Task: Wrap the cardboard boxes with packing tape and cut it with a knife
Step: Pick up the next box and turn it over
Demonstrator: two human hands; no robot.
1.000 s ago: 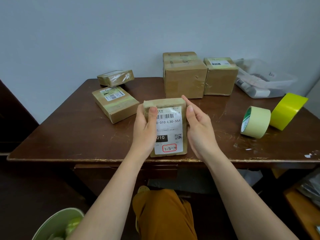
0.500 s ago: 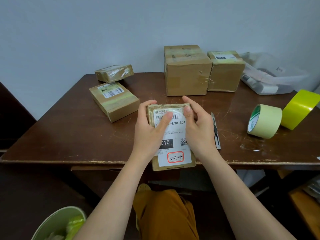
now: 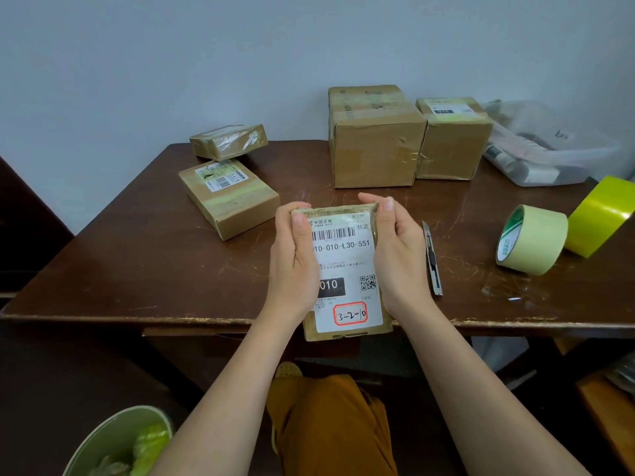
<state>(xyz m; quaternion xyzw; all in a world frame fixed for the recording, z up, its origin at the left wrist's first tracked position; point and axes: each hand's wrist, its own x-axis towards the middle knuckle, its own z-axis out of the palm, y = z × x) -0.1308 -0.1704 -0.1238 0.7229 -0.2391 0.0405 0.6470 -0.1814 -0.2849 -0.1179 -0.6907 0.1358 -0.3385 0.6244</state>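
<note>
Flat labelled cardboard box [image 3: 345, 269] gripped at its long sides by left hand [image 3: 295, 266] and right hand [image 3: 398, 259]; probably light, stiff, easy to turn.

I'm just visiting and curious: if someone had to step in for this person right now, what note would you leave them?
Left hand and right hand: each grips a side of the labelled box, thumbs on its top face, at the table's near edge.
Knife: lying on the table just right of the right hand, untouched.
Tape: pale green roll and yellow roll stand further right, neither in hand.
Other boxes: two flat ones back left, two larger ones at the back.
Done: box in hand, no tape being pulled.
Left: take a roll, wrap this box, cut the tape with the knife.
</note>
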